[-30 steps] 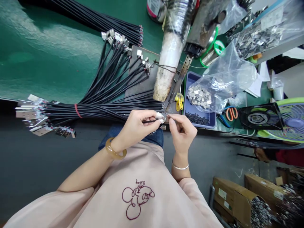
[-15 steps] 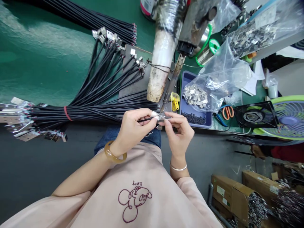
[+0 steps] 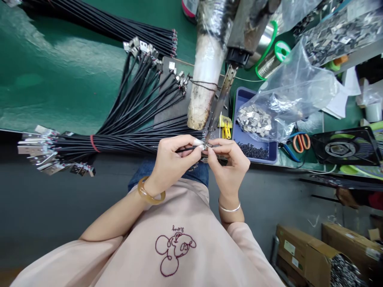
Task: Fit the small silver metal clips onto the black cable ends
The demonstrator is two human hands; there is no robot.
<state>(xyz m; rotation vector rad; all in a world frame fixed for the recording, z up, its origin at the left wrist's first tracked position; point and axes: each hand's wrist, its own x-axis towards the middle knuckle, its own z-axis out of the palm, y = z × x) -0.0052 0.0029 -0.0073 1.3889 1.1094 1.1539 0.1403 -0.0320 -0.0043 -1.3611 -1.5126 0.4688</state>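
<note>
My left hand is closed in a pinch on a black cable, with a white covering on one fingertip. My right hand is closed too, its thumb and finger meeting the cable's end. Something small and shiny sits between the fingertips, too small and covered to name. Just above them, the soldering iron slants down, its tip close to the cable end; whether they touch I cannot tell. Behind my left hand lies a bundle of black cables with a red band and metal connectors at its left end.
Right of the iron, a purple tray holds metal shells and small black pieces. Orange-handled pliers, a black fan and a solder spool lie beyond. A wrapped white column stands beside the iron.
The whole view has shifted, so the bench things appear further right. Both hands keep their pinch at the iron's tip, with only slight finger movement.
</note>
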